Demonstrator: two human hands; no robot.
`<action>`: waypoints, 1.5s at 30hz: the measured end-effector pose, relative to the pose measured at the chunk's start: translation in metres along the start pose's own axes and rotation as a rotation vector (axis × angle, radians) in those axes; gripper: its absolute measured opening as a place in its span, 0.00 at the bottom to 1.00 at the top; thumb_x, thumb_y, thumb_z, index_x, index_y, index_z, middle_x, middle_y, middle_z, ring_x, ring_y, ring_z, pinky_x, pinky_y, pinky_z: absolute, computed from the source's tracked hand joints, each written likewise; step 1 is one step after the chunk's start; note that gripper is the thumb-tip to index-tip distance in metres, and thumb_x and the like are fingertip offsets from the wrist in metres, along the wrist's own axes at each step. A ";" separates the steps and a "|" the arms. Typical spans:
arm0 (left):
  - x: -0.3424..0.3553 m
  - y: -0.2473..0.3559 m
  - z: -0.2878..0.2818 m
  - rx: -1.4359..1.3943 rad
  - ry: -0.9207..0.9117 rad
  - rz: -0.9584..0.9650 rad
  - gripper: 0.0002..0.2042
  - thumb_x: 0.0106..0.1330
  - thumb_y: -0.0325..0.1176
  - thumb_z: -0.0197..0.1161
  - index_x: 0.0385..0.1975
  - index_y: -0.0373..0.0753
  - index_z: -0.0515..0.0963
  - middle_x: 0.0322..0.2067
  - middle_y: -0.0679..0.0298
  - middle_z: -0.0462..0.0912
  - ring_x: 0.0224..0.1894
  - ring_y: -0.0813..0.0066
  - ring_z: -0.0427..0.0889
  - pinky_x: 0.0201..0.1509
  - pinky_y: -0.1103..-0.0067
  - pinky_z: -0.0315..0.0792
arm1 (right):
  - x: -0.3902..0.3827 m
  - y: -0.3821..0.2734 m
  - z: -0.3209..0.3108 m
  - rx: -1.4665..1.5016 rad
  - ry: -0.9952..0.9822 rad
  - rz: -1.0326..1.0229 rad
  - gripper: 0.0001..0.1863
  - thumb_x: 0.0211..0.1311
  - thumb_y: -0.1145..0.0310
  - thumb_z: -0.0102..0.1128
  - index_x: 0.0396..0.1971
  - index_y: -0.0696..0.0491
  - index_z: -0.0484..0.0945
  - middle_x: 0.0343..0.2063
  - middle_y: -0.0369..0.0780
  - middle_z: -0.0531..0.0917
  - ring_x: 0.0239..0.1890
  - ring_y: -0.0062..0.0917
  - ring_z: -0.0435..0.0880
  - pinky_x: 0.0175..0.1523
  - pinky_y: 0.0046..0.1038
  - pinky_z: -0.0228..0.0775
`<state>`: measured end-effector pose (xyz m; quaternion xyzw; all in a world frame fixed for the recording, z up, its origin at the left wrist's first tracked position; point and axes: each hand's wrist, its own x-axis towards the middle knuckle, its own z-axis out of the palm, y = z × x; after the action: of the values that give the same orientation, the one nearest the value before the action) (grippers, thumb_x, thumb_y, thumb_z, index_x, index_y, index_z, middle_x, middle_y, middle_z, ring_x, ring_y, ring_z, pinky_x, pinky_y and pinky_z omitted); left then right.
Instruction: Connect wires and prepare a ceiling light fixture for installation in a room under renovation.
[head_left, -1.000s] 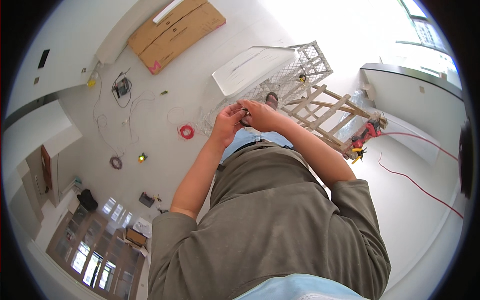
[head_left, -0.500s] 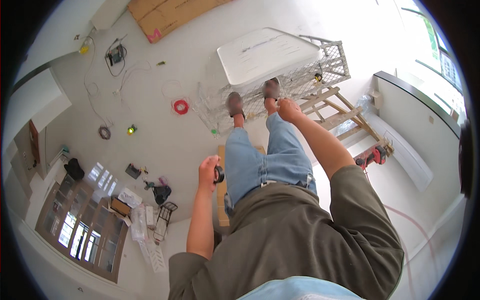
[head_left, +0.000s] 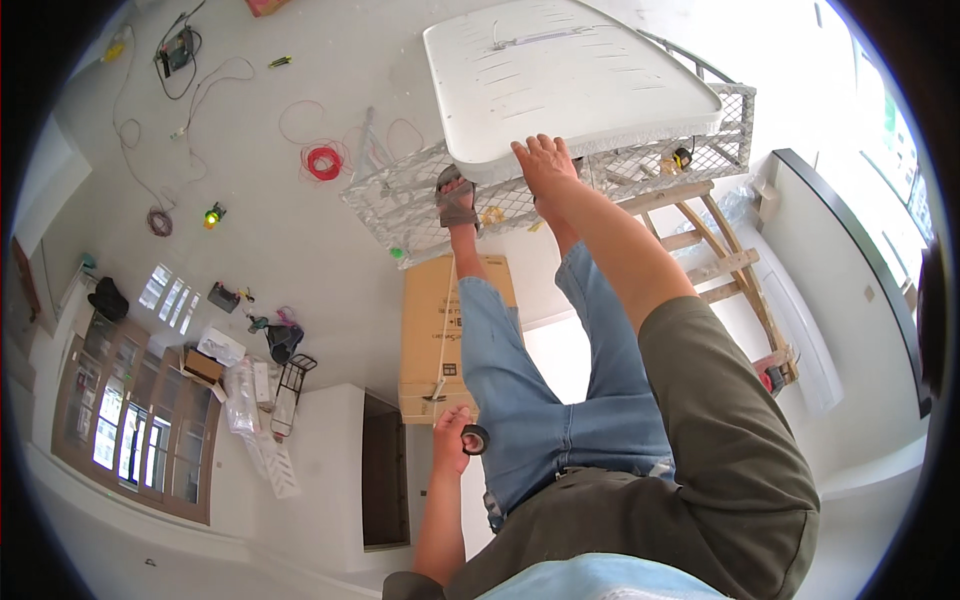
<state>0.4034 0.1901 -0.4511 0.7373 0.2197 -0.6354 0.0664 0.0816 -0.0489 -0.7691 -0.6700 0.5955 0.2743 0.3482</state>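
Observation:
A roll of black tape (head_left: 476, 439) is in my left hand (head_left: 451, 438), whose fingers are closed around it beside my left thigh. My right hand (head_left: 546, 163) reaches forward, its fingers stretched out over the near edge of a large white panel (head_left: 570, 85). Rounded corners, a raised rim and short slits mark this panel, and a thin strip lies across its far part. The panel lies on a paint-spattered metal mesh platform (head_left: 385, 195), where my sandalled left foot (head_left: 458, 200) stands. My right foot is mostly hidden behind my right hand and arm.
At right a wooden ladder (head_left: 725, 262) leans by the platform. Beneath stands a cardboard box (head_left: 425, 320). The floor at left holds a red wire coil (head_left: 323, 162), a dark cable coil (head_left: 160, 222) and a lit yellow-green device (head_left: 213, 216). A folded hand truck (head_left: 292, 393) stands farther back.
My right hand has moved from beside my right leg to the panel's near edge. My left hand, still holding the tape, is closer to my thigh. The view has shifted, with the panel appearing larger.

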 end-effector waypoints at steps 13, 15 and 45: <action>0.014 0.017 0.041 -0.055 -0.031 0.087 0.08 0.70 0.28 0.60 0.46 0.35 0.77 0.26 0.68 0.74 0.17 0.84 0.68 0.18 0.85 0.61 | 0.029 0.022 0.027 -0.157 0.150 -0.245 0.09 0.63 0.66 0.54 0.42 0.47 0.74 0.43 0.35 0.79 0.50 0.27 0.77 0.50 0.30 0.69; 0.015 0.016 0.043 -0.039 -0.003 0.087 0.08 0.70 0.28 0.60 0.46 0.35 0.77 0.25 0.69 0.74 0.17 0.84 0.67 0.18 0.85 0.61 | 0.033 0.025 0.029 -0.189 0.137 -0.237 0.08 0.64 0.67 0.54 0.42 0.47 0.74 0.42 0.35 0.79 0.49 0.27 0.77 0.50 0.30 0.69; -0.004 0.059 0.117 0.183 -0.223 0.399 0.12 0.70 0.40 0.63 0.41 0.37 0.79 0.25 0.67 0.78 0.19 0.86 0.72 0.20 0.85 0.65 | -0.081 0.107 -0.327 -0.013 0.110 -0.383 0.40 0.60 0.27 0.50 0.27 0.58 0.78 0.30 0.50 0.82 0.38 0.46 0.81 0.46 0.44 0.73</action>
<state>0.3209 0.0918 -0.4795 0.6943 0.0024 -0.7045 0.1473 -0.0506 -0.2644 -0.5223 -0.7872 0.4737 0.1697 0.3566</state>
